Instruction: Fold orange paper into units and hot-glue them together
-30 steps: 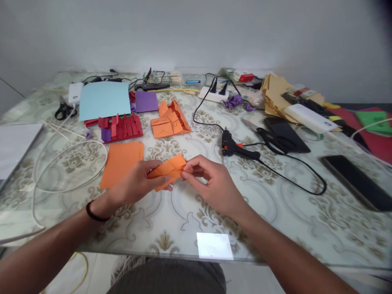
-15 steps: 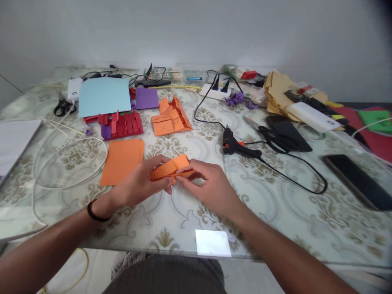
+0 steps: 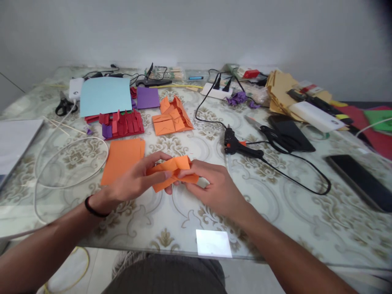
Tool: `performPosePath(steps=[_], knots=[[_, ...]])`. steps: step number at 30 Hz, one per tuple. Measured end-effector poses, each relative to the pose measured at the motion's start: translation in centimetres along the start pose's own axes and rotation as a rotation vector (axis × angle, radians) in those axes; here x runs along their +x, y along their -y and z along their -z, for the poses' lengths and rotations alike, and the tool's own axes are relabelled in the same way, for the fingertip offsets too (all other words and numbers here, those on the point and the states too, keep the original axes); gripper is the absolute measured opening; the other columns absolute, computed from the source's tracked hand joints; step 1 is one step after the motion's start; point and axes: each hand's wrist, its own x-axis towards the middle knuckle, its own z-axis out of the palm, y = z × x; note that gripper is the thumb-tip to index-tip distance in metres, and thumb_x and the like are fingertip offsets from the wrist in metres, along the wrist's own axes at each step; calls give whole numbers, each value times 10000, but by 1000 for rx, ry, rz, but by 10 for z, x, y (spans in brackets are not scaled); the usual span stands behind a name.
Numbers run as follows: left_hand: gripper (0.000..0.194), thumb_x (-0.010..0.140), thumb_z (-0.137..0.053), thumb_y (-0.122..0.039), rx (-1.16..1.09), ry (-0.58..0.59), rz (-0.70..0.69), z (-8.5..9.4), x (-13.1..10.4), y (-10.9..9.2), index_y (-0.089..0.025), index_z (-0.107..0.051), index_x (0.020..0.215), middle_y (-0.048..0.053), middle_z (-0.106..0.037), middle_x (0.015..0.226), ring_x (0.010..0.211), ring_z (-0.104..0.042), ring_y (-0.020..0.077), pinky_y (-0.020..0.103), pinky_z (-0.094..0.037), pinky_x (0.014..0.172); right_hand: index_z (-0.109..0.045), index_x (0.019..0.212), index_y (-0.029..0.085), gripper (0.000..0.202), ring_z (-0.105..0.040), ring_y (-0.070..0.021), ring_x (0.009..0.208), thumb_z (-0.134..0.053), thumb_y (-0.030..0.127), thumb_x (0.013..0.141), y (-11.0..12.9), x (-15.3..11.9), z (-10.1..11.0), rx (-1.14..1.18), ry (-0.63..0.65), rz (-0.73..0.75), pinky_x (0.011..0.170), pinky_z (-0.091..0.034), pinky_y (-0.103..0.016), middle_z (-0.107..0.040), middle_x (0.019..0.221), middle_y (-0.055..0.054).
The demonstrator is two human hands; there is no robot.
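Between my two hands, just above the table, is a creased piece of folded orange paper (image 3: 175, 163). My left hand (image 3: 143, 176) grips its left part, thumb on the near face and fingers behind. At its right end, my right hand (image 3: 211, 179) pinches it with thumb and fingers, which hide part of the folds. A stack of flat orange paper (image 3: 122, 157) lies just beyond my left wrist. Farther back are several folded orange paper pieces (image 3: 167, 124), grouped together on the table.
Folded red paper pieces (image 3: 127, 123), a light blue sheet (image 3: 105, 97) and a purple square (image 3: 148, 98) lie at back left. To the right are a black glue gun (image 3: 241, 148) with its cord, scissors (image 3: 275, 136) and a phone (image 3: 359, 179). A white cable (image 3: 72, 141) loops at left.
The orange paper has opened out and tilted, showing more of its creased near face. My left thumb now lies across its front, and my right fingers have shifted on its right end.
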Motion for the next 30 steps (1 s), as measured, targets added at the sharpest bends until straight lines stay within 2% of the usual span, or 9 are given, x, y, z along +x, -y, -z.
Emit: performPosePath(steps=[3, 8, 10, 13, 16, 18, 21, 25, 30], knots=[[179, 985, -652, -331, 48, -53, 4, -1, 3, 0, -171, -625, 1062, 19, -721, 855, 726, -680, 133, 234, -463, 639, -708, 982, 192, 206, -706, -148, 822, -631, 47, 859, 3, 1, 1, -8, 17, 37, 753, -555, -262, -736, 913, -34], [223, 940, -698, -349, 133, -146, -15, -1, 5, 5, -147, -663, 1027, 17, -695, 846, 751, -670, 139, 245, -501, 682, -683, 997, 209, 80, -709, -192, 927, -644, 190, 930, 10, 0, 3, 34, 30, 26, 833, -582, -336, -722, 1032, -78], [225, 943, -690, -347, 183, -190, -22, -2, 5, 6, -145, -668, 1039, 24, -711, 836, 771, -684, 151, 253, -514, 703, -639, 979, 230, 44, -707, -196, 962, -639, 207, 941, 12, -1, 2, 81, -34, -65, 823, -595, -339, -709, 1062, -71], [183, 948, -670, -321, 281, -301, -68, -5, 5, 9, -162, -673, 1039, 37, -750, 870, 797, -701, 165, 264, -525, 714, -530, 1049, 262, 203, -704, -175, 924, -677, 217, 916, 13, -1, -4, 247, -133, -288, 747, -616, -304, -675, 1074, -36], [129, 932, -672, -256, 374, -399, -137, -11, 4, 11, -186, -682, 1040, 25, -759, 904, 804, -697, 153, 255, -522, 722, -525, 1083, 259, 245, -700, -157, 830, -678, 224, 895, 11, 0, -9, 390, -111, -467, 664, -607, -279, -640, 1005, -8], [136, 925, -678, -232, 361, -392, -162, -15, 4, 12, -193, -676, 1056, 26, -762, 956, 864, -712, 155, 249, -530, 765, -575, 1031, 241, 165, -691, -151, 768, -658, 222, 890, 11, 2, -13, 457, -70, -533, 639, -595, -274, -635, 918, 6], [140, 936, -668, -244, 271, -289, -146, -20, 3, 11, -181, -648, 1060, 45, -761, 1005, 943, -723, 173, 258, -540, 819, -625, 949, 223, 96, -673, -141, 707, -653, 192, 862, 11, 3, -16, 458, -62, -536, 639, -574, -278, -661, 874, 8], [126, 952, -602, -222, 385, -145, -66, -23, 2, 6, -164, -682, 1032, 48, -759, 971, 916, -701, 190, 280, -529, 803, -671, 915, 223, 150, -674, -171, 867, -648, 114, 815, 13, 3, -18, 324, -94, -415, 721, -546, -281, -692, 931, -15], [214, 972, -559, -227, 600, -177, -26, -26, 1, 4, -177, -727, 1095, 18, -728, 857, 842, -659, 186, 261, -471, 704, -672, 996, 219, 168, -662, -168, 846, -649, 178, 835, 13, 3, -20, 362, -148, -481, 750, -547, -300, -707, 959, -21]])
